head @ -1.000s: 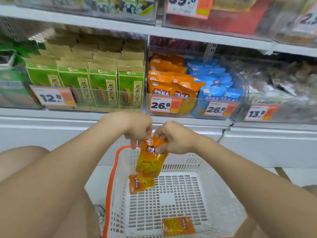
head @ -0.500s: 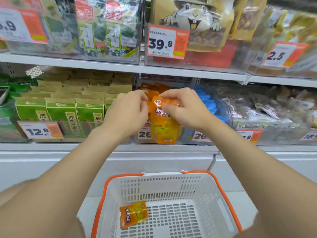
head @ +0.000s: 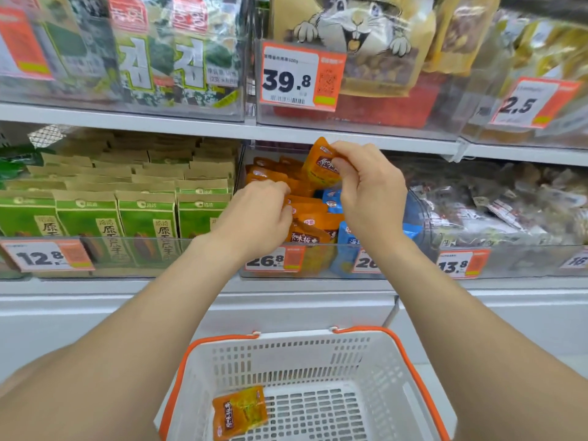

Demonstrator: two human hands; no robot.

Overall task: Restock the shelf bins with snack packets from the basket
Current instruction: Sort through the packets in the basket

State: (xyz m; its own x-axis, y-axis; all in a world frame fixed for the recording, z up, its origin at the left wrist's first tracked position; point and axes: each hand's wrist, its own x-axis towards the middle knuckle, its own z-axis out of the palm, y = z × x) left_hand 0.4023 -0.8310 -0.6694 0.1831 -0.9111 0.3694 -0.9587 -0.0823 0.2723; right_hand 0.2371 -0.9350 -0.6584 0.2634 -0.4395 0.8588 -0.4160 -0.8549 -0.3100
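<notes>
My right hand (head: pixel 366 192) pinches an orange snack packet (head: pixel 319 165) by its top, holding it above the clear shelf bin (head: pixel 273 275) priced 26.8. That bin holds several orange packets (head: pixel 313 227) on the left and blue packets (head: pixel 345 246) on the right. My left hand (head: pixel 259 218) reaches over the bin's front wall, with its fingers curled against the orange packets inside; I cannot tell whether it grips one. Below, the white basket (head: pixel 318 342) with an orange rim holds one orange packet (head: pixel 240 410).
Green seed boxes (head: pixel 117 218) fill the bin to the left, priced 12.8. A bin of mixed clear-wrapped snacks (head: pixel 496 211) stands to the right. The upper shelf (head: pixel 159 124) carries seaweed packs and a nut bag with a 39.8 tag (head: pixel 300 76).
Both hands carried the orange packet up from the basket to the bin. The left hand let go of it and dropped onto the packets in the bin; the right hand raised it higher.
</notes>
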